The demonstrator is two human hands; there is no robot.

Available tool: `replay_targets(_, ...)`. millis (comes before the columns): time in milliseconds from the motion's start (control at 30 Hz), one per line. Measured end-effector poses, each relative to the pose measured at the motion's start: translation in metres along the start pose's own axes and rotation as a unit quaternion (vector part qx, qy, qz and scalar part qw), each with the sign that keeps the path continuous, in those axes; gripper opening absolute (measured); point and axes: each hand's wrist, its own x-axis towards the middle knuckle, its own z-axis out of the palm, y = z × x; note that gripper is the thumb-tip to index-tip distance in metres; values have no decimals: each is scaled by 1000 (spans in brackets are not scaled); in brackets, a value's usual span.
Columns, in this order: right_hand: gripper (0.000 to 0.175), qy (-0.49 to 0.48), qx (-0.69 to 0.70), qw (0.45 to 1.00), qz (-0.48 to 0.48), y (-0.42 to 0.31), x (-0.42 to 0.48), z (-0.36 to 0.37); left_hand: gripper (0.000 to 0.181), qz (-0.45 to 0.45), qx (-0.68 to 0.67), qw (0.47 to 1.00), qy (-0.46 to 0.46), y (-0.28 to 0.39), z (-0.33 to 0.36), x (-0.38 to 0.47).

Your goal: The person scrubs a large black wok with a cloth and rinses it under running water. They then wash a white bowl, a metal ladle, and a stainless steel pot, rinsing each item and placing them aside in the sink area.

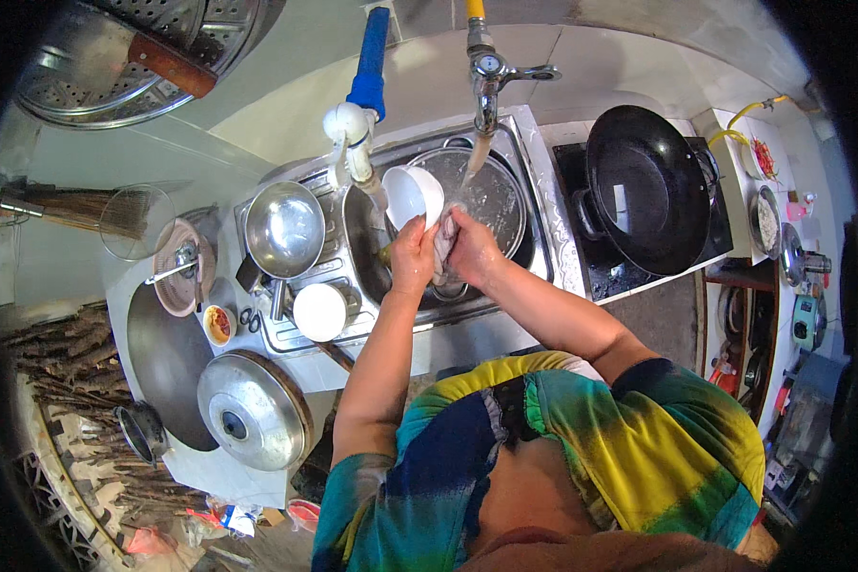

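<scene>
My left hand [413, 256] grips a white bowl [409, 191] by its near rim, tilted so that its hollow shows. In my right hand [473, 245] is a wet, greyish dishcloth [444, 242], bunched up close to the bowl's side. Both hands are over the stainless steel sink [361, 247]. Behind them a metal pot [520, 214] of water stands in the basin. Water runs into it from the chrome tap [486, 89]. A second, white tap [358, 161] on a blue pipe reaches over the sink's left side.
A steel pan [286, 225] and an upturned white bowl [319, 312] rest on the drainboard at left. A black wok [647, 189] sits on the stove to the right. Near the left counter's edge are a lidded pot [254, 411], scissors [250, 319] and a pink basket [179, 275].
</scene>
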Motion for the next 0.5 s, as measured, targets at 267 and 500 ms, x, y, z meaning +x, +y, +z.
replay_targets(267,28,99,-139,974,-149,-21,25,9,21,-97,-138,985,36,39,11,-15)
replay_targets(500,34,14,-360,889,-282,-25,16,8,26,-219,-312,923,54,31,7,-12)
